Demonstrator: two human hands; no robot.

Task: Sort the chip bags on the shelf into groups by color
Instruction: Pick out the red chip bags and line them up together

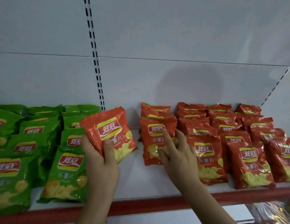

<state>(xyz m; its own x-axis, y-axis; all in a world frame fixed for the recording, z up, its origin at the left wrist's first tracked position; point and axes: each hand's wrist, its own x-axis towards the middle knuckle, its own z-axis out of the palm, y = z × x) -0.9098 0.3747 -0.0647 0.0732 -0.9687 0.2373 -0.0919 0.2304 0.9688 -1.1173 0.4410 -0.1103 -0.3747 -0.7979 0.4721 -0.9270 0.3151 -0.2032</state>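
Observation:
My left hand [100, 160] grips a red chip bag [108, 131] by its lower edge and holds it tilted above the shelf's middle gap. My right hand [176, 152] rests with straight fingers on another red bag [154, 136], the leftmost of the red group. Several red bags [247, 159] lie in overlapping rows on the right half of the shelf. Several green bags [66, 173] lie in rows on the left half.
The white shelf [141, 180] has a red front rim [149, 206]. A white back panel with a slotted upright [95, 62] rises behind the bags. Wrapped goods [270, 212] show on a lower level at bottom right.

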